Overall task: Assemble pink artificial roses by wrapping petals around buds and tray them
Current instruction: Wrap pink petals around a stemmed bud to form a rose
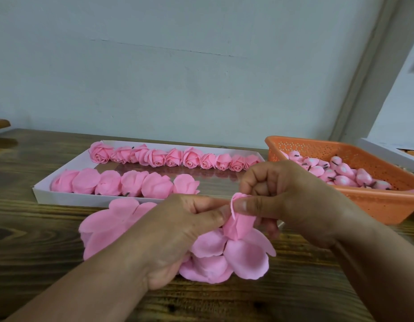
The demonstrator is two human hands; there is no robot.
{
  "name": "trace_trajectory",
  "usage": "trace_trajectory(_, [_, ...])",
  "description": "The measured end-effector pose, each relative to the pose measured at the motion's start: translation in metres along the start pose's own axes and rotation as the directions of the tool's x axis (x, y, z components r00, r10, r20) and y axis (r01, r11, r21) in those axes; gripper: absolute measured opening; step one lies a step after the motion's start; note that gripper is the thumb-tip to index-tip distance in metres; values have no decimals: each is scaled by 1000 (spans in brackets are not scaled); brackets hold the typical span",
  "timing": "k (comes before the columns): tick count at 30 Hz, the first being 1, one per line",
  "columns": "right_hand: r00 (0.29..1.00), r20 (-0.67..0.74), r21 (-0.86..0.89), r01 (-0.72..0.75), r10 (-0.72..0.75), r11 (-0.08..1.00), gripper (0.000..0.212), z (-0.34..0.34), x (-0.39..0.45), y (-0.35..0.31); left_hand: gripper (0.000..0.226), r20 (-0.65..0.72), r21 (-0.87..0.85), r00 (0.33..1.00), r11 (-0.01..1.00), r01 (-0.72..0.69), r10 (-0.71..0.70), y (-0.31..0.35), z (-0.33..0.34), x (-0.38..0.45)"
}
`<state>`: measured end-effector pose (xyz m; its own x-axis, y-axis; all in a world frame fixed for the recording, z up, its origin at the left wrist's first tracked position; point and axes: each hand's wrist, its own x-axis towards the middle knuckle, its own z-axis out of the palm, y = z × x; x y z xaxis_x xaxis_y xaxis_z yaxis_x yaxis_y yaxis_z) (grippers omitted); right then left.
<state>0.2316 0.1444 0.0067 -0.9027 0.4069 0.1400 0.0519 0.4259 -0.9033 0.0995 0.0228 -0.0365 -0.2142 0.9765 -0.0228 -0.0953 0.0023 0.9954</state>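
Observation:
Both hands meet over the wooden table on a half-wrapped pink rose. My left hand pinches its wrapped core from the left, with loose outer petals hanging below. From the right, my right hand pinches the petal edge at the top with thumb and fingers. The bud inside is hidden by petals. A pile of flat pink petals lies on the table behind my left hand. The white tray holds two rows of finished pink roses.
An orange perforated basket at the right holds several pink buds with dark stems. A pale wall rises behind the table. A wooden object shows at the far left edge. A white box edge sits behind the basket.

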Motion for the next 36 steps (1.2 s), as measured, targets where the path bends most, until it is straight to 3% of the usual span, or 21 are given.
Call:
trace_trajectory(11, [997, -81, 68, -13, 18, 998, 23, 9, 2, 4, 29, -40, -1, 999, 1000, 18, -18, 2, 3, -1])
trace_trajectory(15, [993, -114, 61, -7, 14, 998, 19, 16, 3, 5, 19, -39, 45, 999, 999, -2, 4, 2, 0, 0])
trace_trajectory(21, [998, -13, 66, -62, 63, 996, 35, 14, 0, -2, 31, -28, 32, 999, 999, -16, 17, 5, -2, 0])
trace_trajectory(25, [995, -9, 23, -98, 98, 995, 25, 14, 0, -1, 27, -18, 72, 999, 997, -36, 37, 6, -3, 0])
trace_trajectory(30, [996, -82, -48, -46, 42, 998, 12, 16, 1, 1, 27, -62, 75, 997, 996, -38, 42, 7, -2, 0])
trace_trajectory(33, [978, -210, -42, -28, 18, 999, 12, 14, 3, 1, 43, -114, -81, 993, 997, 6, -16, 6, -4, 3])
trace_trajectory(36, [933, -359, -5, -7, 5, 1000, 16, 10, 6, 3, 36, -109, -297, 993, 955, 2, -36, 6, -4, 6])
